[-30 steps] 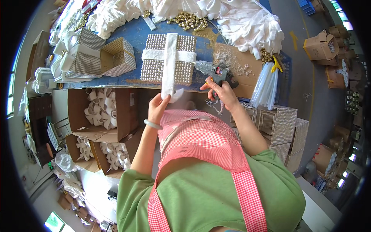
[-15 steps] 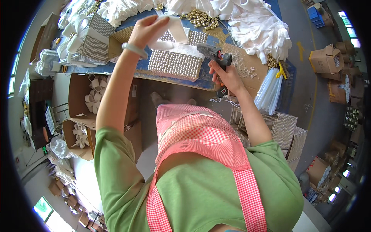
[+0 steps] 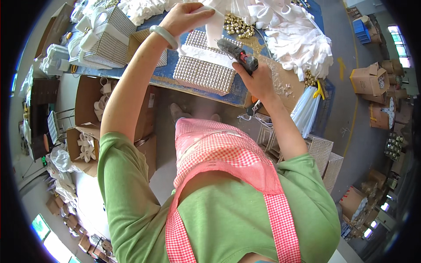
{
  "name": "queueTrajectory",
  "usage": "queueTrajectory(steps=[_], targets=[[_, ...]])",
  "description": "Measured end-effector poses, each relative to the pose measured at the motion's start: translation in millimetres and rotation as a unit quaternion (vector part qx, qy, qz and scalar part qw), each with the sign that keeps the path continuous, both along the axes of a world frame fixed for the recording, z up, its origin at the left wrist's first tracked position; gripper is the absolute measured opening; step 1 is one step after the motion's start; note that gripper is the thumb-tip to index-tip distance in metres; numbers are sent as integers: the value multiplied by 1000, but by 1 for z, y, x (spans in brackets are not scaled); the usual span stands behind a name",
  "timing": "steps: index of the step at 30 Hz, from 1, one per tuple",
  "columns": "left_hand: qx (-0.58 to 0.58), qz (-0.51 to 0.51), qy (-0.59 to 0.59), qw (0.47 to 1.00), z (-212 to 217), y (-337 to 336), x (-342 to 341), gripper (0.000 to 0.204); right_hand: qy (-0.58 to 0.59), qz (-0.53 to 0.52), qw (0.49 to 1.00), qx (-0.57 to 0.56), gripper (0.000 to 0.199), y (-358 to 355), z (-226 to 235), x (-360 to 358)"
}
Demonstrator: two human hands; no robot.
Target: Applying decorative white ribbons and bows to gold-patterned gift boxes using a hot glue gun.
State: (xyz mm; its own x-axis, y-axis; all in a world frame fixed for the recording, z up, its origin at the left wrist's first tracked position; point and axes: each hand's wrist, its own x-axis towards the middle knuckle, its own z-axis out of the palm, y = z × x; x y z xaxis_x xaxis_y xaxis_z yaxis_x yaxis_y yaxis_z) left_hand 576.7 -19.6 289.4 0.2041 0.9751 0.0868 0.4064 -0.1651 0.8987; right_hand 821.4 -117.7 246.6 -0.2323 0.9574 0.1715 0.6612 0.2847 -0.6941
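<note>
My left hand (image 3: 186,18) is stretched out over the blue table (image 3: 239,98) and pinches the end of a white ribbon (image 3: 215,28) above a studded silver box (image 3: 204,65). A pale bangle sits on that wrist. My right hand (image 3: 256,76) grips a black glue gun (image 3: 239,53), whose nozzle points left toward the ribbon over the box. A white ribbon band lies across the box top.
More silver boxes with white bows (image 3: 103,37) stand at the table's left. Gold beads (image 3: 239,26) and piles of white fabric bows (image 3: 298,44) cover the far side. Open cartons of white bows (image 3: 90,127) sit below the table at left; cardboard boxes (image 3: 366,79) lie on the floor at right.
My left hand has lifted the ribbon from near my body out over the box. My right hand has brought the glue gun up over the box toward the ribbon.
</note>
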Motion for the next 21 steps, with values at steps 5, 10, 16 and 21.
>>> queueTrajectory(steps=[5,10,16,21], targets=[[11,7,25,1000,6,4,3,44,2,-4,1000,23,32,6,2,-3],[4,2,11,1000,4,6,6,41,-23,-14,998,53,32,12,-4,-4],[13,-4,12,1000,3,6,6,37,-49,-17,997,59,31,17,-10,-7],[15,-7,16,1000,1,7,5,37,-71,-10,994,80,32,19,-20,-6]])
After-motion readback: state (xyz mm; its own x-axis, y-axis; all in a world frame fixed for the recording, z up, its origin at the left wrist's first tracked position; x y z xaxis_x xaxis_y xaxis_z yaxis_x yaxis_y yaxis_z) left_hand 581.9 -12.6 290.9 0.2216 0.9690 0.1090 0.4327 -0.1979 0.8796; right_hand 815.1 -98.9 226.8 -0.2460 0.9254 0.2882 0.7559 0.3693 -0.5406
